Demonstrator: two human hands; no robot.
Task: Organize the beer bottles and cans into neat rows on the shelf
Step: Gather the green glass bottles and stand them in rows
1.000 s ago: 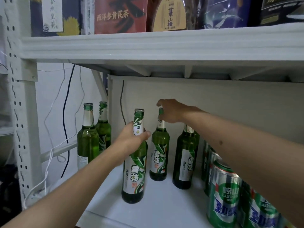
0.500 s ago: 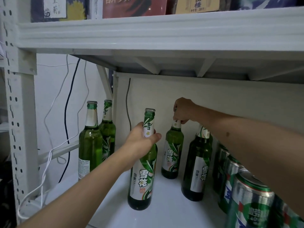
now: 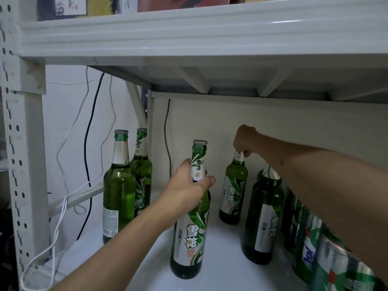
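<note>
Several green beer bottles stand on the white shelf (image 3: 222,267). My left hand (image 3: 186,185) grips the neck of the front middle bottle (image 3: 190,234), which stands upright on the shelf. My right hand (image 3: 244,140) holds the top of a bottle (image 3: 232,196) near the back wall, covering its cap. Another bottle (image 3: 263,219) stands to the right under my right forearm. Two bottles stand at the left, one in front (image 3: 117,192) and one behind (image 3: 142,171). Green and silver beer cans (image 3: 327,261) crowd the right edge, partly hidden by my arm.
An upper shelf board (image 3: 189,32) hangs low over the bottle tops and carries boxes (image 3: 63,7). A perforated white upright post (image 3: 23,164) stands at the left. White and black cables (image 3: 88,131) hang along the wall behind the left bottles.
The view has closed in on the shelf. My right hand and the back bottle it holds have moved away from the front bottle towards the back right. My left hand keeps its hold on the front bottle.
</note>
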